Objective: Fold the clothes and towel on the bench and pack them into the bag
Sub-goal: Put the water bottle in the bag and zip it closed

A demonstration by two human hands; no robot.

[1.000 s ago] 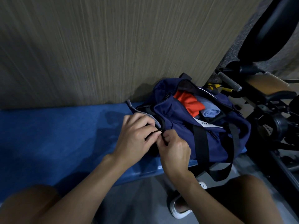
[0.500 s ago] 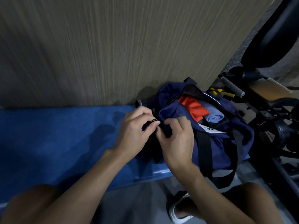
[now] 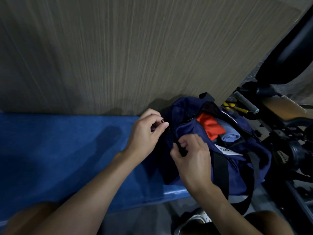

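Broadly, the blue bench (image 3: 67, 150) is seen stretched along the wood-grain wall (image 3: 118, 48), and no loose garment or towel is seen left on its visible part, so the packing is judged nearly done. At the bench's right end the navy bag (image 3: 237, 167) is set, partly overhanging the edge, its top gaping open. Inside it an orange garment (image 3: 210, 128) is tucked against a rolled light-blue towel (image 3: 231, 137), both sitting below the rim. A black strap (image 3: 220, 172) is draped down the bag's front face.

The step in hand is judged to be the closing of the bag at its left end. The left hand (image 3: 144, 139) is pinched shut on something small and dark at that end, probably a zip pull or tab, though this cannot be told for certain. The right hand (image 3: 193, 158) is closed on a fold of the bag's near edge, just beside the left.

For the closure to run cleanly, the two edges should be held taut and in line by the right hand while the pull is drawn steadily towards the far end. The orange garment should be pressed down first if it rises near the teeth, since soft cloth is easily caught. The bag should be kept from sliding off the bench.
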